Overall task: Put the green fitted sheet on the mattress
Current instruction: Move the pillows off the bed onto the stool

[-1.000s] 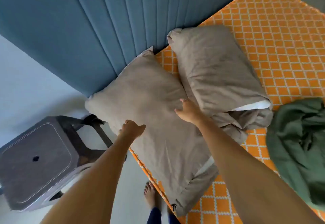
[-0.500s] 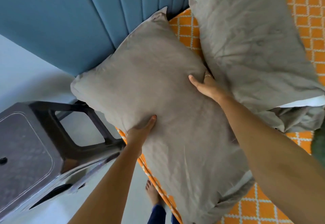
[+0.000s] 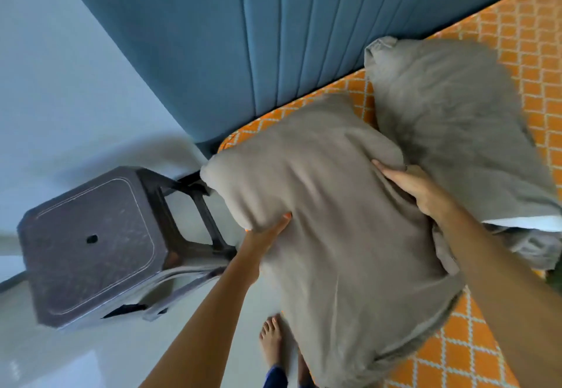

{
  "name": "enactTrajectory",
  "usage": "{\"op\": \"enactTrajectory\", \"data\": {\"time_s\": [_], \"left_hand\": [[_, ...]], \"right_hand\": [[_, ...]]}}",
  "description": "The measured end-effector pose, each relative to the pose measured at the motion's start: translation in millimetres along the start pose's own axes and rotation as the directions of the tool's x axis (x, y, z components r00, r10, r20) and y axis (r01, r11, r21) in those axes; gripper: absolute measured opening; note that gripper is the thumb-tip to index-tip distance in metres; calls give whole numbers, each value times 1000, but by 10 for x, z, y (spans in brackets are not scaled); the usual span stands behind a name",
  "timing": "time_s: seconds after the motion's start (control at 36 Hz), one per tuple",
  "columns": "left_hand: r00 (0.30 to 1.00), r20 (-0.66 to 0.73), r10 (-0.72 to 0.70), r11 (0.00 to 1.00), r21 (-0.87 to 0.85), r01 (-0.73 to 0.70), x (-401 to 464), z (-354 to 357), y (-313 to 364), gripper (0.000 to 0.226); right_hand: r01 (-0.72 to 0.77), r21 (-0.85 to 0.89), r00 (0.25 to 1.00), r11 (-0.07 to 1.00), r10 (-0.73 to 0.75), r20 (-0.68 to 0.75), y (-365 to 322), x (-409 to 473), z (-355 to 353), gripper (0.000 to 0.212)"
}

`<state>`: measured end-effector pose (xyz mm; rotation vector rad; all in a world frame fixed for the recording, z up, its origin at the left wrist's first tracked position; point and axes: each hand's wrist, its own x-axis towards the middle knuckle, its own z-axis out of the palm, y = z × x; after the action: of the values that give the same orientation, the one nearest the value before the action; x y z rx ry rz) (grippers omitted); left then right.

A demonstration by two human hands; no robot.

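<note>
Oddly, the green sheet is almost out of view: only a dark green sliver shows at the right edge of the frame, past the right forearm, too little to tell how it lies or what state it is in. It is not yet spread on the mattress, which fills the right side of the frame under an orange cover with a white lattice print and butts against the blue padded headboard in the upper middle.

Two grey pillows sit at the head end and have to go before any sheet can be fitted, which looks like the reason for the present grip. The near pillow, in the centre, is held at both sides. The left hand clasps its left edge from beneath, thumb up on the fabric. The right hand curls over its upper right edge, fingers dug into the cloth. The pillow's lower end overhangs the bed edge above a bare foot. The far pillow lies just beside it, untouched.

A dark metal stool stands on the pale floor at the left, a likely place to park the pillow.
</note>
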<state>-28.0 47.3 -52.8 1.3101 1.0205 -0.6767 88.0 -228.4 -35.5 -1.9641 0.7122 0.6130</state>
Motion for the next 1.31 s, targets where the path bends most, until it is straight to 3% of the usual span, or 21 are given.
{"op": "enactTrajectory", "data": {"time_s": [0.08, 0.25, 0.39, 0.53, 0.67, 0.81, 0.86, 0.97, 1.03, 1.11, 1.22, 1.31], "left_hand": [[999, -32, 22, 999, -26, -23, -350, -180, -16, 81], [986, -159, 53, 988, -136, -75, -1141, -631, -178, 89], [970, -238, 48, 956, -272, -114, -1741, -983, -404, 80], [938, -346, 31, 862, -465, -200, -2151, -1246, -699, 84], [911, -409, -47, 717, -649, -254, -2341, -1439, -979, 87], [913, -380, -149, 541, -804, -246, -2339, -1605, -1147, 84], [912, -368, -178, 473, -845, -249, -2268, -1718, -1171, 83], [916, -324, -235, 369, -902, -224, -2097, -1914, -1186, 82], [917, -292, -271, 326, -924, -198, -1980, -2036, -1196, 80], [924, -256, -283, 265, -947, -181, -1774, -2305, -1162, 82], [926, -224, -304, 251, -957, -149, -1469, -2600, -1124, 125], [923, -203, -328, 279, -954, -111, -1204, -2765, -1114, 126]], "right_hand": [[48, 60, 999, 997, -48, -7, -75, -461, -23, 76], [223, 116, 974, 968, -225, 3, -319, -1303, 146, 27], [402, 81, 907, 912, -409, 103, -804, -1794, 399, 59], [564, 34, 782, 825, -547, 299, -1425, -2325, 800, 40], [716, -141, 662, 684, -601, 448, -1939, -2721, 1418, 55], [857, -248, 498, 451, -604, 622, -2268, -3099, 2140, 66], [900, -268, 428, 343, -589, 685, -2376, -3192, 2512, 65], [934, -298, 358, 198, -536, 765, -2569, -3288, 3192, 55], [941, -302, 337, 151, -487, 806, -2638, -3280, 3585, 51], [931, -344, 362, 122, -414, 835, -2745, -3207, 4185, 52], [915, -393, 397, 94, -389, 831, -2861, -3019, 4795, 64], [900, -427, 422, 82, -409, 809, -2923, -2831, 5131, 61]]}}
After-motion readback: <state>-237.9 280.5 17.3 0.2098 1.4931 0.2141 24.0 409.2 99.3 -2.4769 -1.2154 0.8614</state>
